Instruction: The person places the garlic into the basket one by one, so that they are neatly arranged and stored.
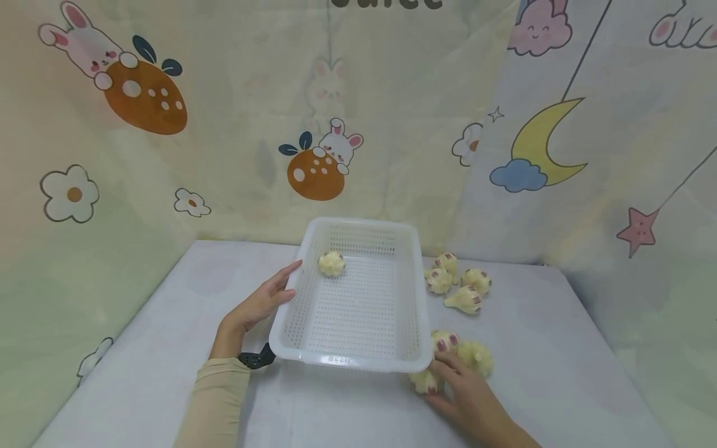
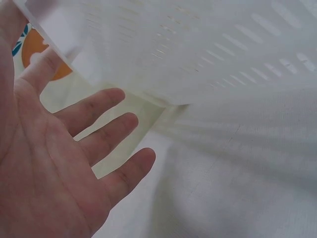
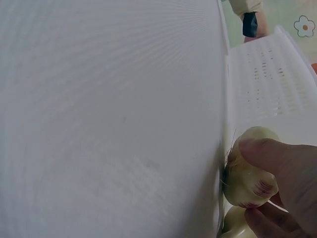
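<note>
A white perforated plastic basket point(image 1: 358, 298) stands in the middle of the table with one garlic bulb point(image 1: 332, 264) inside, near its back left corner. At the basket's left side is my left hand point(image 1: 257, 306); thumb and index finger touch the rim, while the other fingers point(image 2: 116, 131) extend straight and spread beside the outer wall. Near the front right corner, my right hand point(image 1: 467, 389) pinches a garlic bulb point(image 3: 252, 171) between thumb and fingers. Another bulb point(image 3: 237, 220) shows just below it, and two bulbs point(image 1: 476, 359) lie close behind the hand.
Further back, several garlic bulbs point(image 1: 466, 300) lie in a group right of the basket. The white table point(image 1: 347, 407) ends at a patterned cloth backdrop point(image 1: 235, 124) with cartoon rabbits, flowers and a moon. A dark band point(image 1: 257, 357) is on the left wrist.
</note>
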Tool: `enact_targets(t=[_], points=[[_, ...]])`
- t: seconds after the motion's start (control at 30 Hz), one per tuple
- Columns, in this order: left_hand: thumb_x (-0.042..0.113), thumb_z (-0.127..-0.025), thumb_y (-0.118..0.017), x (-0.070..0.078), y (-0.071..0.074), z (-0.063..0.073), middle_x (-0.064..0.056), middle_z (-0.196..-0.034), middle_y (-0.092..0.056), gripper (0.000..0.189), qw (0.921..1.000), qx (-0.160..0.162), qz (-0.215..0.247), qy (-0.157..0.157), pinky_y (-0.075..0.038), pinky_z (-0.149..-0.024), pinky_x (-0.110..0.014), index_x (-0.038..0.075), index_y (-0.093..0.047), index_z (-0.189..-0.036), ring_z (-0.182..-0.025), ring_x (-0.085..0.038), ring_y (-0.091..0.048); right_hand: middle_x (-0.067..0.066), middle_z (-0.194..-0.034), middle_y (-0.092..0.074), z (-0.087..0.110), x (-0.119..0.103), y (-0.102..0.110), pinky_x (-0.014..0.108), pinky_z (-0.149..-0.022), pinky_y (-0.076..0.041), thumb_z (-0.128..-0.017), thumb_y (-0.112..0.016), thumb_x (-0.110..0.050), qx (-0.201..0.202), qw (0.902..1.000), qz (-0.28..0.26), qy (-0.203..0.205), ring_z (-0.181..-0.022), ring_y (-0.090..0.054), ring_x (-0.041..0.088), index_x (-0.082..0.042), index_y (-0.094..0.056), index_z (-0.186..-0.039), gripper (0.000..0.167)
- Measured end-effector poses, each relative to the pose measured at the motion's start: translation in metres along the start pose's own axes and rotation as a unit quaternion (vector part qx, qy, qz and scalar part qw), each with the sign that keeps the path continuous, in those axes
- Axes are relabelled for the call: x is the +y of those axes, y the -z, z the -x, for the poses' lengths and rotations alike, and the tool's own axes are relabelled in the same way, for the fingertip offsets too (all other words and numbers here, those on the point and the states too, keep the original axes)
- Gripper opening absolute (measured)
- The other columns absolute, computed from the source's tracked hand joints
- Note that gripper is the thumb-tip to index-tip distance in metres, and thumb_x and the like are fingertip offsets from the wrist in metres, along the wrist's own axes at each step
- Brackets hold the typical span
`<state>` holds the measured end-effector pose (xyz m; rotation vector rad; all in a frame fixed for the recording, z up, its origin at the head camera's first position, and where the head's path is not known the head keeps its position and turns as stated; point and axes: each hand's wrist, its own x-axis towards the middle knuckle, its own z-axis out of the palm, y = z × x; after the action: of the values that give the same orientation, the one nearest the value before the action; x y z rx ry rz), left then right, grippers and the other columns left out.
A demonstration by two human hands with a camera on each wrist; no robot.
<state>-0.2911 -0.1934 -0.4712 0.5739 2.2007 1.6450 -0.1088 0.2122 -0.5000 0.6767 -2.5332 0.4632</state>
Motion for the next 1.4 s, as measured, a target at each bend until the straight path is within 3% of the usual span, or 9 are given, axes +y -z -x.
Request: enact_targets(t=[0.33,0.47,0.63,0.83,0.97,1.1,1.4], points=[[0.027,-0.095,-0.055,-0.003,0.0,-0.001,-0.005,-0.157,-0.024,0.064,1.0,0.002,0.004,0.0,-0.025,-0.107,-0.065,0.041,-0.023,-0.148,-0.139,-0.036,-0.033,-0.003,-0.111,-0.066,0.0,-0.003,0.001,0.036,-0.082,-0.055,-0.056,-0.09,-0.024,0.006,0.9988,-0.013,-0.046,-0.1,-0.064,0.016,-0.014,-0.067,-0.11,0.06],[0.027,-0.095,-0.056,-0.003,0.0,-0.002,-0.005,-0.157,-0.025,0.064,1.0,0.0,0.004,-0.003,-0.026,-0.107,-0.064,0.042,-0.023,-0.148,-0.138,-0.035,-0.035,0.002,-0.116,-0.067,0.001,-0.006,0.003,0.038,-0.085,-0.053,-0.058,-0.089,-0.025,-0.018,0.9934,-0.029,-0.11,-0.104,-0.065,0.02,-0.01,-0.064,-0.12,0.068],[0.027,-0.096,-0.055,-0.003,0.0,-0.002,-0.006,-0.155,-0.028,0.063,1.0,-0.003,0.004,-0.008,-0.031,-0.106,-0.06,0.041,-0.023,-0.148,-0.135,-0.035,-0.039,0.005,-0.125,-0.064,0.0,-0.011,0.005,0.03,-0.084,-0.054,-0.062,-0.088,-0.016,-0.057,0.9765,-0.089,-0.188,-0.102,-0.067,0.019,-0.007,-0.055,-0.131,0.077],[0.025,-0.096,-0.054,-0.003,0.0,-0.001,-0.007,-0.154,-0.029,0.062,0.9999,-0.006,0.009,-0.011,-0.034,-0.105,-0.057,0.04,-0.023,-0.149,-0.133,-0.034,-0.042,0.008,-0.128,-0.062,-0.002,-0.015,0.01,0.029,-0.082,-0.055,-0.064,-0.087,-0.014,-0.074,0.9684,-0.116,-0.208,-0.103,-0.067,0.023,-0.005,-0.055,-0.13,0.074],[0.027,-0.096,-0.054,-0.003,0.0,-0.001,-0.005,-0.157,-0.025,0.062,1.0,0.001,0.003,-0.009,-0.028,-0.108,-0.061,0.041,-0.024,-0.148,-0.137,-0.035,-0.037,0.007,-0.13,-0.061,-0.003,-0.017,0.016,0.03,-0.084,-0.054,-0.066,-0.085,-0.017,-0.097,0.961,-0.122,-0.228,-0.108,-0.065,0.024,-0.008,-0.057,-0.13,0.07],[0.029,-0.095,-0.055,-0.004,-0.001,-0.001,-0.002,-0.159,-0.02,0.062,1.0,0.005,0.001,-0.007,-0.022,-0.109,-0.065,0.041,-0.024,-0.148,-0.141,-0.035,-0.031,0.009,-0.125,-0.064,-0.004,-0.02,0.024,0.03,-0.082,-0.055,-0.066,-0.086,-0.019,-0.085,0.9605,-0.13,-0.231,-0.106,-0.065,0.025,-0.008,-0.06,-0.128,0.068],[0.027,-0.096,-0.054,-0.003,-0.001,0.0,-0.003,-0.158,-0.02,0.062,0.9999,0.002,-0.002,-0.016,-0.022,-0.109,-0.065,0.04,-0.024,-0.148,-0.14,-0.035,-0.031,0.007,-0.122,-0.065,-0.005,-0.02,0.035,0.029,-0.082,-0.055,-0.067,-0.085,-0.022,-0.068,0.9562,-0.103,-0.265,-0.107,-0.064,0.023,-0.011,-0.061,-0.127,0.066]])
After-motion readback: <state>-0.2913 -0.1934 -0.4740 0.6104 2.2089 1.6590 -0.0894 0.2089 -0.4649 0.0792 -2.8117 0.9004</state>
